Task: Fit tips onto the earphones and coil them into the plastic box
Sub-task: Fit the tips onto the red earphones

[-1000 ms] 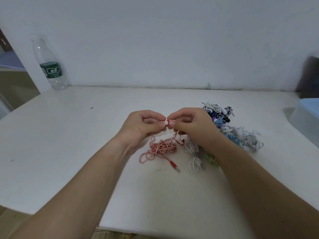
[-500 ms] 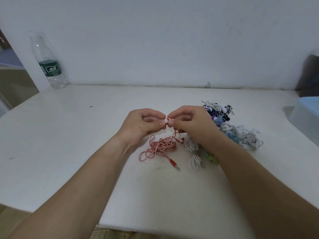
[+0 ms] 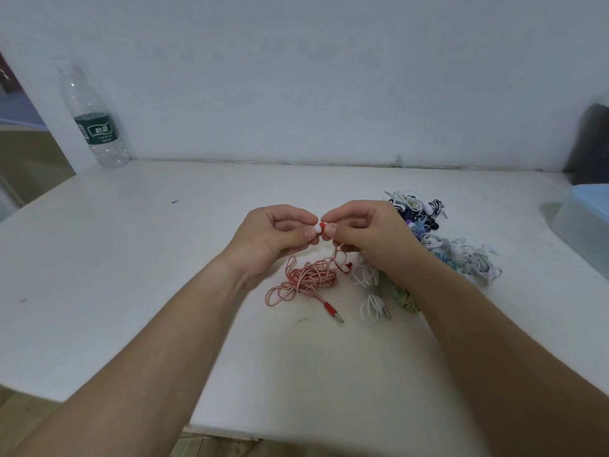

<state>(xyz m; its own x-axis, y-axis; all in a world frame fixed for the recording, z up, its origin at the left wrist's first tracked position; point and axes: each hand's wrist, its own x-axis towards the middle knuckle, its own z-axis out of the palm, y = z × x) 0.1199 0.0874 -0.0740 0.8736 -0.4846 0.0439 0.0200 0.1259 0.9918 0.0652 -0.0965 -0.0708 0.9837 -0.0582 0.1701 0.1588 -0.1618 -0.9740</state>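
Pinching a white tip [image 3: 317, 227] between thumb and forefinger, the left hand [image 3: 276, 235] presses it against the red earbud [image 3: 322, 224], which the right hand [image 3: 365, 235] pinches just above the heaped red-and-white cable [image 3: 309, 278]. Over the last second hands and tip have barely shifted. In my judgement the tip is not fully seated, and coiling into the plastic box [image 3: 580, 222], well apart at the right, remains outstanding.

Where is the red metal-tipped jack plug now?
Head view, centre: the red jack plug lies on the white table, nearer than the red striped cable coil, left of the white cable bundle.
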